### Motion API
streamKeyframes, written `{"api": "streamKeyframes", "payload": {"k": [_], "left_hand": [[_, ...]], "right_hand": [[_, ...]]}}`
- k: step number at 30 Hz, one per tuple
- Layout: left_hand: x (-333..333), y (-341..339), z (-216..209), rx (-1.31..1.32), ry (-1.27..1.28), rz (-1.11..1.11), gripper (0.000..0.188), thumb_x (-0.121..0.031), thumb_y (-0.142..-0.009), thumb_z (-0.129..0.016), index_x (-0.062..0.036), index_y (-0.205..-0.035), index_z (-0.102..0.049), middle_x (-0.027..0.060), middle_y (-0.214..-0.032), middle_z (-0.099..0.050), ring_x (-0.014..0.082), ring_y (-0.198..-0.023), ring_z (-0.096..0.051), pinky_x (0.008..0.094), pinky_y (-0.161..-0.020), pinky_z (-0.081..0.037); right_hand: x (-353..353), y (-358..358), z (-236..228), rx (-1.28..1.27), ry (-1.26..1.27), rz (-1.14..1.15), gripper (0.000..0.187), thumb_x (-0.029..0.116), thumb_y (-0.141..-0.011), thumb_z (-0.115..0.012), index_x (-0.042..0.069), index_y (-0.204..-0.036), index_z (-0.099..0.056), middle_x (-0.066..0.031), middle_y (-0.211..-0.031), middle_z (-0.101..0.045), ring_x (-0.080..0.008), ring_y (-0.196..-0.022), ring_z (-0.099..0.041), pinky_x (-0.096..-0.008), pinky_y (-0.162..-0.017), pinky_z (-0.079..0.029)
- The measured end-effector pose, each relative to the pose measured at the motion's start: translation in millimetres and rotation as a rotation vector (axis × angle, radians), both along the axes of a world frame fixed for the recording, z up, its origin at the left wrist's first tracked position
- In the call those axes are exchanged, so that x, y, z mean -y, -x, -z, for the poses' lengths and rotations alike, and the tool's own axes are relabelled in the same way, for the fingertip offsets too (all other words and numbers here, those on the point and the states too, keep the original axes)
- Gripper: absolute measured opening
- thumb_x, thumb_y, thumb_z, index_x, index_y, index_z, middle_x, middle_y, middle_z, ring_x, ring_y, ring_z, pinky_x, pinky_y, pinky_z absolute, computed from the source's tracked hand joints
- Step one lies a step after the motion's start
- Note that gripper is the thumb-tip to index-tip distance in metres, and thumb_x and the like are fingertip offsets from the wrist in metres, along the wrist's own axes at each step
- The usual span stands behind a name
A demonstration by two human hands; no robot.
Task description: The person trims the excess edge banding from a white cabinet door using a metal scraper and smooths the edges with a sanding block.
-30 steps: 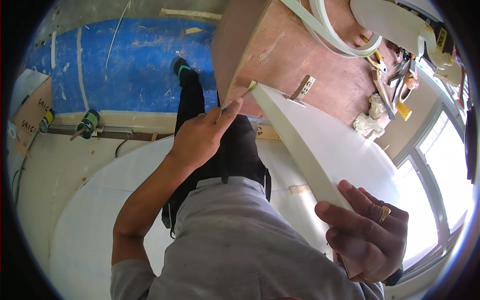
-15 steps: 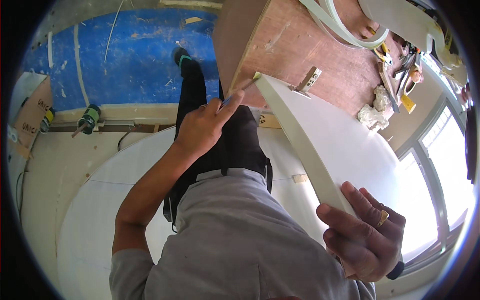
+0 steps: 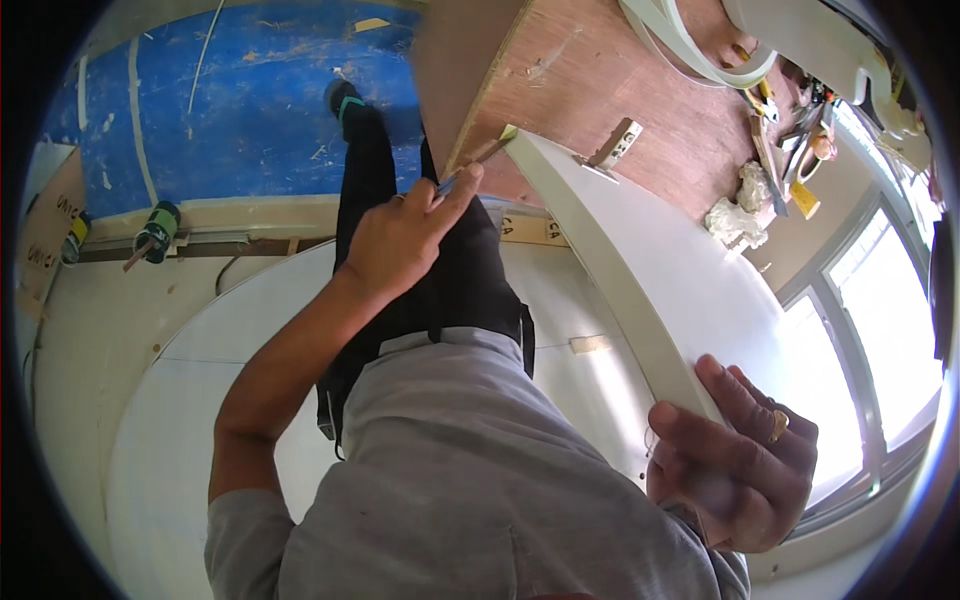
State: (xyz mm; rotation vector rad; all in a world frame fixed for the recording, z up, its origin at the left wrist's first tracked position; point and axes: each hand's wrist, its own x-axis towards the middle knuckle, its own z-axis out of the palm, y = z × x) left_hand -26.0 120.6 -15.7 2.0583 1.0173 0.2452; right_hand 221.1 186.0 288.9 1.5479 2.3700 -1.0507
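A long white panel point(image 3: 680, 260) with a pale edge strip lies partly over a plywood worktop, its near end toward me. My right hand point(image 3: 745, 460), with a ring on one finger, is closed around that near end, the thumb on the edge. My left hand point(image 3: 405, 235) is closed around a slim tool point(image 3: 447, 186) with a bluish handle, index finger stretched along it. Its narrow tip reaches the panel's far corner; most of the handle is hidden in the fist, so I cannot tell its exact kind.
The plywood worktop point(image 3: 560, 85) carries a small wooden block point(image 3: 623, 146), a coil of white edging strip point(image 3: 700, 60), crumpled white material point(image 3: 738, 212) and several hand tools point(image 3: 775, 140). A green can point(image 3: 157, 232) stands at the left near blue floor covering point(image 3: 240, 120). A window is at the right.
The whole view has shifted slightly. Both hands keep their holds, and the tool tip stays by the panel's far corner.
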Motion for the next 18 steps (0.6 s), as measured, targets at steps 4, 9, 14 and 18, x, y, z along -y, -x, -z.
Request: {"api": "streamKeyframes", "payload": {"k": [4, 9, 14, 18], "left_hand": [[3.5, 2.4, -1.1, -0.042, 0.059, -0.012, 0.084, 0.008, -0.079, -0.067, -0.0175, -0.156, -0.045, 0.0102, -0.086, -0.055, 0.0269, -0.059, -0.062, 0.0393, -0.055, -0.056], [1.7, -3.7, -19.4, -0.094, 0.074, 0.001, 0.084, 0.006, -0.081, -0.064, -0.018, -0.158, -0.04, 0.0137, -0.088, -0.058, 0.0324, -0.063, -0.066, 0.0435, -0.058, -0.057], [-11.1, -8.9, -34.7, -0.211, 0.009, 0.064, 0.082, 0.003, -0.083, -0.061, -0.016, -0.159, -0.038, 0.0188, -0.093, -0.064, 0.0366, -0.068, -0.07, 0.0455, -0.061, -0.058], [-12.7, -9.7, -29.8, -0.184, -0.02, 0.112, 0.083, 0.004, -0.081, -0.062, -0.0128, -0.159, -0.037, 0.0223, -0.095, -0.065, 0.0395, -0.067, -0.069, 0.047, -0.06, -0.059]], "right_hand": [[-0.7, -2.1, -7.8, -0.035, 0.094, 0.076, 0.013, 0.008, -0.08, -0.077, 0.013, -0.089, -0.069, -0.0077, -0.113, -0.078, -0.0343, -0.114, -0.073, -0.0452, -0.083, -0.063], [9.5, 24.2, -10.1, 0.14, -0.173, 0.234, 0.017, 0.021, -0.08, -0.081, 0.011, -0.087, -0.07, -0.0068, -0.095, -0.078, -0.0249, -0.092, -0.076, -0.0338, -0.072, -0.056], [24.3, 8.9, -12.4, 0.274, -0.495, 0.2, 0.033, 0.028, -0.069, -0.092, 0.01, -0.081, -0.067, -0.001, -0.086, -0.074, -0.0173, -0.074, -0.071, -0.03, -0.061, -0.049], [34.0, 31.2, -5.7, 0.241, -0.545, 0.421, 0.039, 0.026, -0.068, -0.093, 0.007, -0.083, -0.062, -0.005, -0.08, -0.066, -0.0262, -0.063, -0.064, -0.0351, -0.058, -0.05]]}}
